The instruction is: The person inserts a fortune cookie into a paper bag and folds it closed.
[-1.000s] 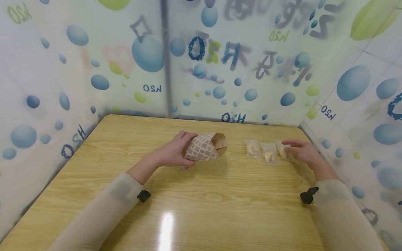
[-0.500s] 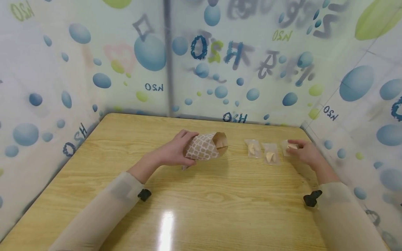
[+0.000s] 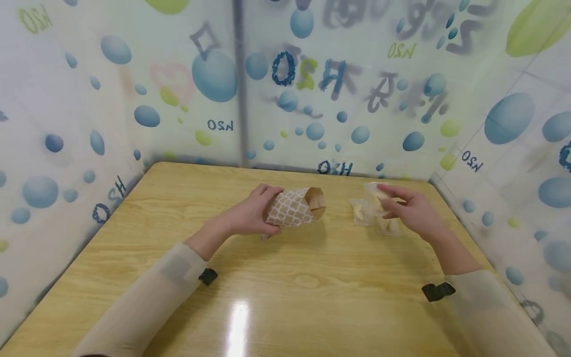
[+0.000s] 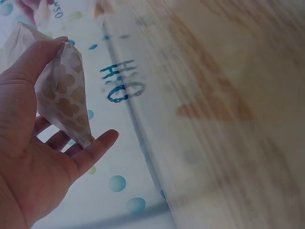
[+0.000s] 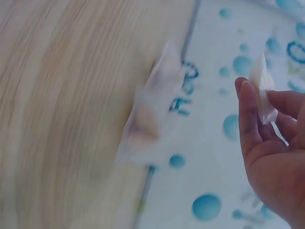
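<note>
My left hand [image 3: 252, 212] grips a brown paper bag [image 3: 290, 208] with a white lattice print, thumb on the near side. The bag lies tilted sideways, its open mouth facing right; its inside is only partly visible. With fingers and thumb, my right hand [image 3: 415, 210] pinches a small clear packet [image 5: 262, 90] holding something pale, lifted above the table. Below it, two similar packets lie on the wood: the left packet [image 3: 360, 212] shows its pale piece, while the right packet [image 3: 389, 226] is partly hidden by the hand and the held packet.
The wooden table [image 3: 285, 297] ends at a back wall [image 3: 285, 124] printed with blue and green bubbles. Side walls enclose it left and right. Dark wrist devices sit at both cuffs, including the right device [image 3: 438, 291].
My right hand has picked up the rightmost packet and carried it left and up, over the other two. The left hand and the paper bag stay nearly in place.
</note>
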Demonstrator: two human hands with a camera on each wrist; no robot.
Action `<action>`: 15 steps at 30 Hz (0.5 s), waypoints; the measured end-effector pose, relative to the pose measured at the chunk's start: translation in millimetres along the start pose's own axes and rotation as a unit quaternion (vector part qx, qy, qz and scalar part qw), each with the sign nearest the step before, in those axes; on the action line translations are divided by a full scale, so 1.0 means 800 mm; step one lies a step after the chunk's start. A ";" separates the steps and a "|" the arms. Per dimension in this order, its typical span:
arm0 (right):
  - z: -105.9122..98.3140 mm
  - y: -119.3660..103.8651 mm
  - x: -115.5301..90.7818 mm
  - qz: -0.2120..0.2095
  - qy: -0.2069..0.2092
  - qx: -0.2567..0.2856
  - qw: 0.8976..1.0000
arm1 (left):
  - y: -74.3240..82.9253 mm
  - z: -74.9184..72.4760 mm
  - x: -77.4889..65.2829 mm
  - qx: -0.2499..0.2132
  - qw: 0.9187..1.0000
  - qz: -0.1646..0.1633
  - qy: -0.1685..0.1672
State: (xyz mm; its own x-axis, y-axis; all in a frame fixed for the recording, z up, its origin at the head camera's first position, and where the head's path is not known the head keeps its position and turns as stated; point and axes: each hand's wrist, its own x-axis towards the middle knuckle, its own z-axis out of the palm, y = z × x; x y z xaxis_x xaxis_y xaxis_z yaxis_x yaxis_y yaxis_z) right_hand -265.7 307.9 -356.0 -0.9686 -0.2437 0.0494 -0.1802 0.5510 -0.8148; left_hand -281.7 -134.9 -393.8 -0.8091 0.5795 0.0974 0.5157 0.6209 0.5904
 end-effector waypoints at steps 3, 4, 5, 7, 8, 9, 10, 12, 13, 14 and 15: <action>0.022 -0.021 0.001 -0.006 -0.018 0.024 1.000 | 0.000 0.000 0.000 0.002 1.000 -0.004 0.002; 0.028 -0.027 0.002 -0.006 -0.020 0.030 0.999 | 0.000 0.000 -0.001 0.005 1.000 -0.005 0.003; 0.035 -0.033 0.003 -0.006 -0.023 0.034 0.999 | 0.000 0.000 -0.001 0.006 1.000 -0.007 0.002; 0.047 -0.043 0.005 -0.007 -0.028 0.036 0.999 | -0.001 0.000 -0.001 0.011 1.000 -0.008 0.002; 0.053 -0.048 0.006 -0.008 -0.030 0.037 0.999 | -0.001 0.000 -0.002 0.011 1.000 -0.009 0.001; 0.058 -0.053 0.006 -0.008 -0.033 0.040 0.999 | 0.000 0.000 -0.002 0.012 1.000 -0.011 0.000; 0.063 -0.058 0.007 -0.010 -0.037 0.042 0.998 | 0.000 0.000 -0.002 0.012 1.000 -0.012 -0.001; 0.071 -0.066 0.009 -0.018 -0.047 0.049 0.998 | 0.000 0.000 -0.002 0.012 1.000 -0.015 -0.002; 0.075 -0.070 0.010 -0.021 -0.051 0.050 0.997 | 0.001 0.001 -0.002 0.012 1.000 -0.015 -0.002; 0.078 -0.073 0.011 -0.024 -0.055 0.051 0.997 | 0.001 0.001 -0.001 0.011 1.000 -0.017 -0.003; 0.081 -0.076 0.012 -0.027 -0.059 0.049 0.997 | 0.002 0.001 -0.001 0.010 1.000 -0.018 -0.004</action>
State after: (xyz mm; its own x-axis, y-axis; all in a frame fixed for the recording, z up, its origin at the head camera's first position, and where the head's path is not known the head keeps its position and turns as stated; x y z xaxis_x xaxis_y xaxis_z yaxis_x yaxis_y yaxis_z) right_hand -252.7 220.6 -343.5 -0.9299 -0.3665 0.0308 -0.2080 0.4549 -0.8659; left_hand -279.8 -134.0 -394.0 -0.8252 0.5606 0.0690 0.4912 0.6520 0.5776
